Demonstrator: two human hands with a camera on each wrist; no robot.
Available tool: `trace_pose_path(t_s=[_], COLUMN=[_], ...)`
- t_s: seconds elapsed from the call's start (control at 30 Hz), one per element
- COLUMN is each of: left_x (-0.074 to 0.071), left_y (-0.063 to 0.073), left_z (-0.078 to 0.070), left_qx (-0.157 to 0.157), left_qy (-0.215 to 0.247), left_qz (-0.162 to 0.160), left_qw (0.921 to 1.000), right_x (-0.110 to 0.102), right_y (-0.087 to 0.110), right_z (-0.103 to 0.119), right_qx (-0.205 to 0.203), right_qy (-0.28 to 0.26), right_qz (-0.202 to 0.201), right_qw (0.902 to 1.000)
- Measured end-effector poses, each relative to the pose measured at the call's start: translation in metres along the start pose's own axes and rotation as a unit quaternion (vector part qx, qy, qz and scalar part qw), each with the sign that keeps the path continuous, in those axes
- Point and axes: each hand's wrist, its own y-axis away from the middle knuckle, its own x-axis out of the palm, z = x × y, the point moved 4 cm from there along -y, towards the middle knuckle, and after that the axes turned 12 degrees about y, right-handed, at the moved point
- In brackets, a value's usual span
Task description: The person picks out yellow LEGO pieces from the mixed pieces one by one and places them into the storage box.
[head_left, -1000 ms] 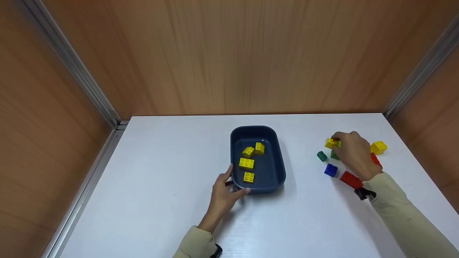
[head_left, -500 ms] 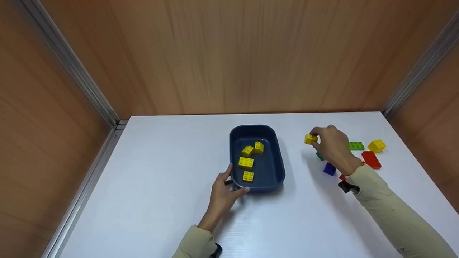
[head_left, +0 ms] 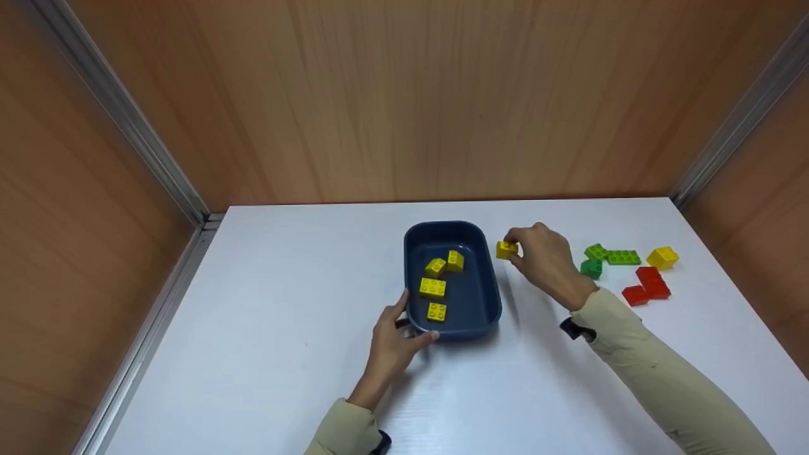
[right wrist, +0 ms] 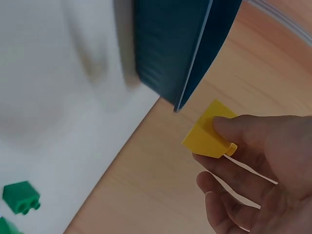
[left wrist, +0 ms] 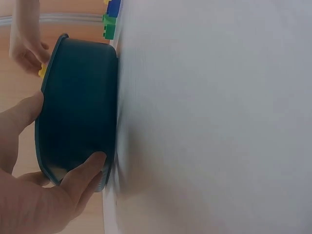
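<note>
My right hand (head_left: pixel 545 258) pinches a yellow toy brick (head_left: pixel 506 249) between thumb and fingers, just right of the dark blue tray (head_left: pixel 480 325). In the right wrist view the held brick (right wrist: pixel 210 134) shows a sloped side, level with the tray's rim. My left hand (head_left: pixel 390 341) grips the near left corner of the tray, thumb on its front side and fingers along its left wall. In the left wrist view, the left hand (left wrist: pixel 44 180) spreads across the tray's end. Several yellow bricks (head_left: pixel 433 288) lie inside the tray, toward its left half.
Right of the tray lie a dark green brick (head_left: pixel 591 268), bright green bricks (head_left: pixel 623 257), red bricks (head_left: pixel 653 282) and a yellow brick (head_left: pixel 663 258). A blue brick (left wrist: pixel 113 8) shows in the left wrist view. A wooden panel (head_left: pixel 392 101) stands behind the white table (head_left: pixel 265 303).
My right hand has lifted the yellow brick from the loose bricks and carried it left to beside the tray. The left hand and tray stay in place.
</note>
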Motion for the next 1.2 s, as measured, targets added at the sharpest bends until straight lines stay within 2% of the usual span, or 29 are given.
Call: trace_pose_path(t_s=[0.27, 0.6, 1.2], left_x=[0.000, 0.000, 0.000], left_y=[0.001, 0.000, 0.000], left_z=[-0.001, 0.001, -0.001], left_qx=[0.005, 0.002, -0.001], left_qy=[0.003, 0.004, -0.008], left_qz=[-0.003, 0.000, -0.004], left_qw=[1.0000, 1.0000, 1.0000], right_x=[0.006, 0.013, 0.029], right_y=[-0.006, -0.011, -0.028], right_z=[0.024, 0.051, 0.073], right_qx=[-0.019, -0.031, -0.059], right_qy=[-0.007, 0.003, 0.024], right_qz=[-0.005, 0.026, 0.086], right_qw=[0.9998, 0.9992, 0.9943])
